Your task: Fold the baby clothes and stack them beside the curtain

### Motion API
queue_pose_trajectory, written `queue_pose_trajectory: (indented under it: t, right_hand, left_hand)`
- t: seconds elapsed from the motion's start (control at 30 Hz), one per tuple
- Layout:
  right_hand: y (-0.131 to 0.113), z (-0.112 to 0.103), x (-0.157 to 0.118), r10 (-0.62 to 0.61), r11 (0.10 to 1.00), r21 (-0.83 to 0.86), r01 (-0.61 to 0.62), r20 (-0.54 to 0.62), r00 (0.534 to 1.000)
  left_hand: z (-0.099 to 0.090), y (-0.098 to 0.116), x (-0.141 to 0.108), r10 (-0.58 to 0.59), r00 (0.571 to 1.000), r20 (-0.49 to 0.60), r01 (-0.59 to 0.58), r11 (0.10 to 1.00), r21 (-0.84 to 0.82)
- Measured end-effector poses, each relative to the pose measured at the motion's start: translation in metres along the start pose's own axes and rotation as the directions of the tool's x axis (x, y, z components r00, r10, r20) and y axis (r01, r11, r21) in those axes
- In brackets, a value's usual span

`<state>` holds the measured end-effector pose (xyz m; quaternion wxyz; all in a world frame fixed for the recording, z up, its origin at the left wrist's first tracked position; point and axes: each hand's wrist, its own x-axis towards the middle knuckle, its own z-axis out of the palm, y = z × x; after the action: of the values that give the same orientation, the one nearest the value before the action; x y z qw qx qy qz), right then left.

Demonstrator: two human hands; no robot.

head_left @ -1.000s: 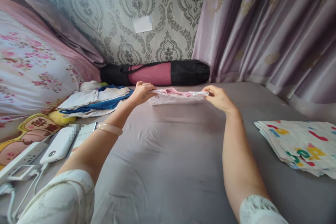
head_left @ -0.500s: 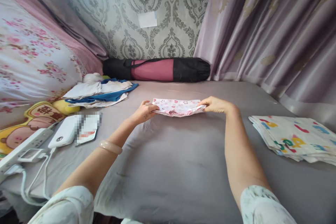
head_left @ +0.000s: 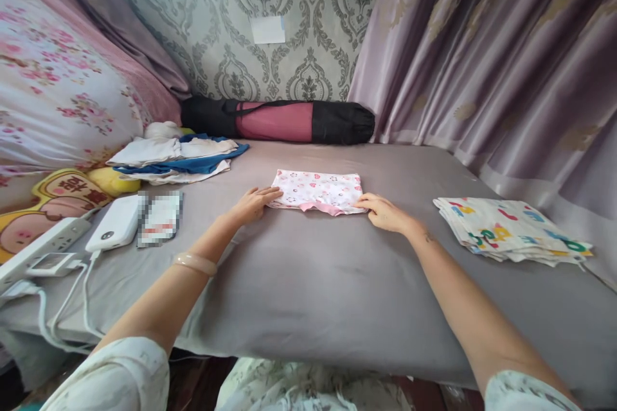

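A folded white garment (head_left: pixel 318 189) with a pink-and-red print and a pink trimmed edge lies flat on the grey bed sheet (head_left: pixel 308 282), the pink trim toward me. At its left edge my left hand (head_left: pixel 253 204) holds the near corner between fingers and thumb; the thumb is mostly hidden. My right hand (head_left: pixel 384 212) pinches the near right corner, fingers bent around the cloth. A pale bangle (head_left: pixel 195 263) circles my left forearm.
Left: a stack of folded clothes (head_left: pixel 178 157), a white power bank (head_left: pixel 113 223), a blurred phone-like object (head_left: pixel 160 218), a power strip (head_left: pixel 43 247) with cables. Right: a stack of printed cloths (head_left: pixel 511 228). A black-and-pink rolled bag (head_left: pixel 274 121) lies along the wall.
Both hands have lowered the folded garment toward me, from held up above the bed to flat on the sheet. The view has shifted slightly.
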<state>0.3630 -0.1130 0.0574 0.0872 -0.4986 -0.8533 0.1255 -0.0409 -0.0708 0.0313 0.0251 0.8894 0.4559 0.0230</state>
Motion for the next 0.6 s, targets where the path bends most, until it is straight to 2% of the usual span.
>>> queue_pose_trajectory:
  t: [0.1,0.2,0.3,0.37,0.5,0.6]
  right_hand:
    - [-0.005,-0.002,0.0,0.042,0.998,-0.049,-0.041,0.011,0.999]
    - [-0.018,-0.003,0.016,0.098,0.987,-0.122,-0.107,-0.078,0.992]
    - [-0.041,0.004,0.044,0.105,0.978,-0.155,-0.142,-0.224,0.969]
    - [-0.057,0.013,0.064,0.115,0.973,-0.169,-0.157,-0.234,0.965]
    - [-0.075,0.035,0.091,0.184,0.96,-0.178,-0.215,-0.173,0.967]
    - [-0.072,0.048,0.098,0.214,0.957,-0.171,-0.233,-0.124,0.969]
  left_hand:
    - [-0.004,-0.002,0.0,-0.013,1.0,0.016,0.013,1.0,-0.015]
    - [-0.01,0.006,0.014,-0.082,0.994,-0.068,0.078,0.996,-0.05]
    - [-0.013,0.034,0.039,-0.174,0.958,-0.227,0.151,0.982,-0.115]
    - [-0.012,0.058,0.058,-0.135,0.954,-0.268,0.107,0.987,-0.119]
    - [0.0,0.095,0.082,-0.118,0.973,-0.198,0.111,0.993,-0.044]
    - [0.013,0.099,0.086,-0.14,0.984,-0.112,0.14,0.99,-0.005]
